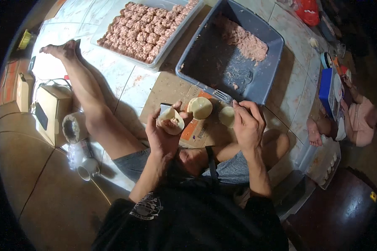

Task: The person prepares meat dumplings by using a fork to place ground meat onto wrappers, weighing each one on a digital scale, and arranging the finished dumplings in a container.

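Observation:
In my left hand (165, 135) lies a round dough wrapper (171, 121) with some minced meat on it. My right hand (249, 125) grips a metal fork (223, 96), its tines pointing left over the near rim of a grey plastic tub (191, 81). Minced meat (246, 44) is heaped at the tub's far side, and a second fork (248, 78) lies inside. Between my hands, a stack of round wrappers (201, 108) rests on a cardboard sheet (163, 89). Another wrapper (226, 116) lies just left of my right hand.
A clear plastic container (157, 67) full of rounded, filled pieces stands far left of the tub. At left are a cardboard box (53, 109), a tape roll (73, 128) and a white mug (88, 169). Another person (359, 113) sits at right beside a blue container (325, 91) and a tray of dumplings (323, 163).

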`<action>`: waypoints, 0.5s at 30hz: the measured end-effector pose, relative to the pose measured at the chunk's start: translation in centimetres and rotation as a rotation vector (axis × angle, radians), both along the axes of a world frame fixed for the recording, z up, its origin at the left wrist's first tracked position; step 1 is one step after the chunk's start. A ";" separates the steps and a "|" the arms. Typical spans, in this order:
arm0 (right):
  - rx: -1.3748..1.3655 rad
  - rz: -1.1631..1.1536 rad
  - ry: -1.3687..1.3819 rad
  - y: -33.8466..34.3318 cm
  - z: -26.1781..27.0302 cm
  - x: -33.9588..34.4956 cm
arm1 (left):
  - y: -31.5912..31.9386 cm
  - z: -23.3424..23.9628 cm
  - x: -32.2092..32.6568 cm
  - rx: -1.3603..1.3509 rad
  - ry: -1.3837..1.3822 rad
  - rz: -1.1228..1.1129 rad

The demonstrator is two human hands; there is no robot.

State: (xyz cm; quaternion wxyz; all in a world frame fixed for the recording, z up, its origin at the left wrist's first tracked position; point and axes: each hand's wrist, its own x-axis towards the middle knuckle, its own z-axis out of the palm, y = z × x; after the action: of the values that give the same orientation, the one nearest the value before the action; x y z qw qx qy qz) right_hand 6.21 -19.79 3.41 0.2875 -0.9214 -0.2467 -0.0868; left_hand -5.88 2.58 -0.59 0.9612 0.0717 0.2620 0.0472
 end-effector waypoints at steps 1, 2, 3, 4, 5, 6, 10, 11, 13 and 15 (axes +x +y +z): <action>0.003 0.017 0.004 0.5 0.0 0.1 | 0.3 -0.5 -0.4 0.021 -0.042 -0.007; 0.006 0.036 0.009 1.0 -0.1 0.2 | 0.4 -0.7 -1.0 0.053 0.031 -0.001; 0.001 0.049 0.013 1.3 -0.3 0.3 | 0.1 0.8 -0.7 0.078 0.104 0.000; 0.003 0.051 0.010 1.8 -0.4 0.4 | 0.1 1.6 -0.6 0.105 0.178 0.002; 0.005 0.055 0.006 2.3 -0.6 0.6 | 0.2 1.5 -0.7 0.116 0.171 0.003; 0.010 0.060 0.004 3.0 -0.7 0.7 | 0.4 1.4 -0.8 0.129 0.164 0.005; 0.003 0.125 -0.025 5.6 -1.1 1.2 | 0.8 2.0 -0.4 0.160 0.304 0.097; 0.008 0.133 -0.028 6.2 -1.2 1.3 | 1.2 1.7 -0.8 0.178 0.267 0.065; 0.021 0.145 -0.037 7.3 -1.3 1.5 | 2.1 1.3 -1.4 0.218 0.189 -0.003; 0.010 0.174 -0.077 8.3 -1.6 1.8 | 2.3 1.6 -1.4 0.226 0.155 0.001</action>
State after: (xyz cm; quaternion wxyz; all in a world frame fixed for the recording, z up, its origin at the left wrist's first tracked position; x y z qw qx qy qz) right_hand 8.02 -11.48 1.82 0.2888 -0.8910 -0.3362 -0.0983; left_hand -7.29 4.87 0.98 0.9239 0.1830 0.3285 0.0711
